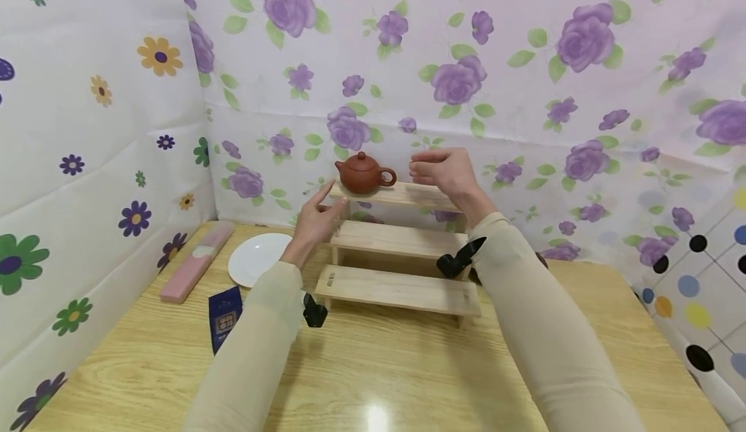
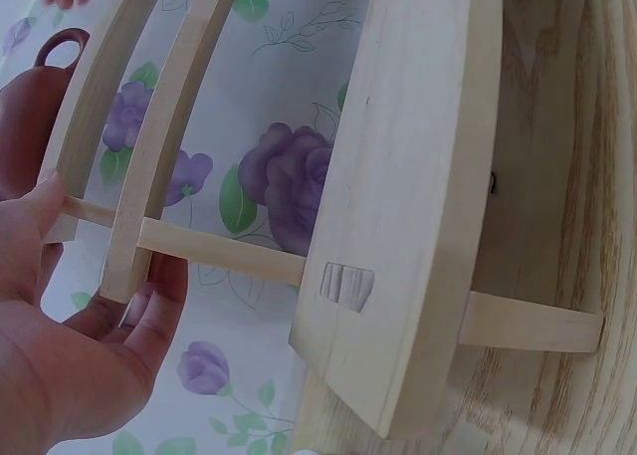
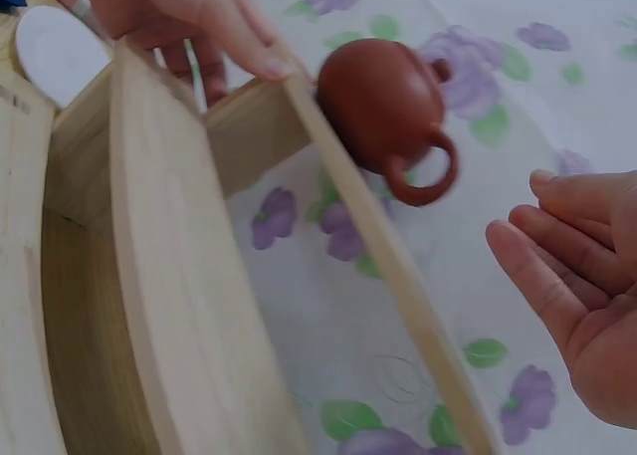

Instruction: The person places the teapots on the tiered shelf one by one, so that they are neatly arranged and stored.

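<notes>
A reddish-brown clay teapot (image 1: 359, 174) stands on the left part of the top board of a three-tier wooden shelf (image 1: 402, 241), its spout to the left and handle to the right. My left hand (image 1: 316, 223) grips the shelf's upper left end. In the left wrist view the thumb lies at the top board and the other fingers curl behind the wood. To the right of the teapot my right hand (image 1: 447, 173) is raised over the top board, fingers loosely bent. In the right wrist view a gap separates this hand (image 3: 587, 266) from the teapot handle (image 3: 426, 181).
Left of the shelf lies a white plate (image 1: 256, 257), partly behind my left forearm. A dark blue packet (image 1: 224, 312) and a long pink case (image 1: 197, 262) lie further left on the wooden table (image 1: 373, 367). Flower-patterned cloth (image 1: 402, 63) hangs close behind the shelf.
</notes>
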The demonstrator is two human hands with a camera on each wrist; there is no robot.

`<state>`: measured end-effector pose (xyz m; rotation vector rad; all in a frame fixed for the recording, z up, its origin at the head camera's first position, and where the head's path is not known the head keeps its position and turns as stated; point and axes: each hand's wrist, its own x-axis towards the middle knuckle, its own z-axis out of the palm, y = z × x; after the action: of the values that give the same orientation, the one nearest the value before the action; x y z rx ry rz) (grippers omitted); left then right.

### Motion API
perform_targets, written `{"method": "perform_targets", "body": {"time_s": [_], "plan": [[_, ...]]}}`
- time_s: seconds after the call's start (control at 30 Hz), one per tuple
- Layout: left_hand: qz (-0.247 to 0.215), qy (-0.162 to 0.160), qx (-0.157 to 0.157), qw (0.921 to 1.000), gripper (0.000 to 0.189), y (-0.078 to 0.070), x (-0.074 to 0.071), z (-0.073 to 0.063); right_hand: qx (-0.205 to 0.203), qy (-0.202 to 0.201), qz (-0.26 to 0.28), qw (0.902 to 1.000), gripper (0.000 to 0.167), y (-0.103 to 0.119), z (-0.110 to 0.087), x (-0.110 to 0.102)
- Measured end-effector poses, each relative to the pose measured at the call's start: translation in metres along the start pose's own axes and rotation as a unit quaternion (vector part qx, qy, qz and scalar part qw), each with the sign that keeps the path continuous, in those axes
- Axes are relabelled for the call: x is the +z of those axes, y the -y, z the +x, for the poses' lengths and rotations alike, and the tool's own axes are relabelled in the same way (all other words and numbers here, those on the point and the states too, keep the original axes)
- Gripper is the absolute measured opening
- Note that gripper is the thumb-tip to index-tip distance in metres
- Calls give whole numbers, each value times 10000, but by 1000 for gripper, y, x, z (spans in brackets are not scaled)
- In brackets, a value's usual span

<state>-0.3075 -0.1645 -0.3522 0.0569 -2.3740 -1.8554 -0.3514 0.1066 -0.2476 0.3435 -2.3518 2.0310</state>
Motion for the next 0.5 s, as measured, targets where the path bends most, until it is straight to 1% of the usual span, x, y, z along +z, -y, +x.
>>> {"method": "perform_targets", "body": {"time_s": [0.13, 0.3, 0.43, 0.5], "plan": [[-19, 29, -23, 10000, 65, 0, 0, -1, -215, -43, 304, 9993, 37, 4, -10, -20], [-12, 84, -41, 10000, 66, -1, 1, -1, -379, -33, 369, 9986, 42, 6, -29, -50], [26, 139, -62, 9999, 67, -2, -1, -1, -570, -135, 376, 9976, 28, 5, -45, -74], [53, 118, -64, 9999, 67, -4, -2, 0, -617, -199, 404, 9971, 21, 4, -53, -86]]}}
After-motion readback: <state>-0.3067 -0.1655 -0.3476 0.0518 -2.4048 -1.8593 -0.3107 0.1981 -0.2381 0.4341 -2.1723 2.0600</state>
